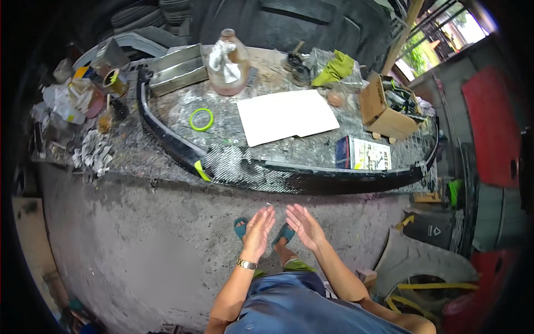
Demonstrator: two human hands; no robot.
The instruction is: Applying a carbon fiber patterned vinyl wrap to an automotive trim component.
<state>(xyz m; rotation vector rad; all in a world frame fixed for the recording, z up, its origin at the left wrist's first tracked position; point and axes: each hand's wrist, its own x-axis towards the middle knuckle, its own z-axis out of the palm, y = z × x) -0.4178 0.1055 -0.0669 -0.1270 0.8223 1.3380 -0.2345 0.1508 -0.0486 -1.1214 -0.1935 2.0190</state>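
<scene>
My left hand [260, 228] and my right hand [303, 225] hover over the floor just short of the workbench, fingers extended and holding nothing. Nearest to them is a long curved black part [345, 181] along the bench's front edge, with a patch of woven carbon-fibre [233, 167] and green tape [201, 170] at its left bend. Behind it lie a white sheet [286, 114], a green tape roll [201, 119] and a printed pad [364, 155].
The bench [167, 128] also holds a metal tray [178, 69], jug [227, 78], cluttered pots [114, 83], green cloth [334, 68] and cardboard box [372, 106]. Grey panels [423, 261] lean at the lower right; red panels [484, 128] stand at the right.
</scene>
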